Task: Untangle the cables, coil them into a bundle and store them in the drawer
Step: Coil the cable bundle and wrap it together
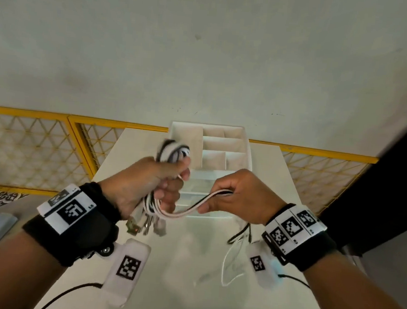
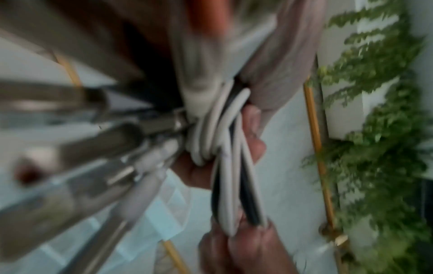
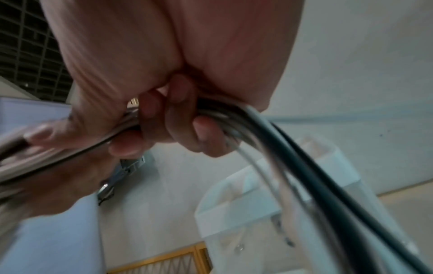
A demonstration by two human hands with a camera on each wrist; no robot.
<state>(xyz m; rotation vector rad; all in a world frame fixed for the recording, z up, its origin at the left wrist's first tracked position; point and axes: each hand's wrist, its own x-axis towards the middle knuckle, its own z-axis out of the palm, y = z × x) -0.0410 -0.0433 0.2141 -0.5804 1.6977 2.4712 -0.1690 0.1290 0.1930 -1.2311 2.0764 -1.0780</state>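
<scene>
Head view: the left hand [image 1: 146, 181] grips the coiled white and black cables [image 1: 173, 152]. The right hand [image 1: 240, 194] holds their loose strands. One white plastic drawer unit [image 1: 244, 143] stands behind.

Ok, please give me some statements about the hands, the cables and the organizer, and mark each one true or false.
1. The left hand grips a coiled cable bundle. True.
2. The right hand is empty. False: it holds the loose cable strands that run to the bundle.
3. The bundle has only white cables. False: black ones too.
4. The white drawer organizer stands on the table behind the hands. True.
5. Connector plugs hang below the left hand. True.
</scene>
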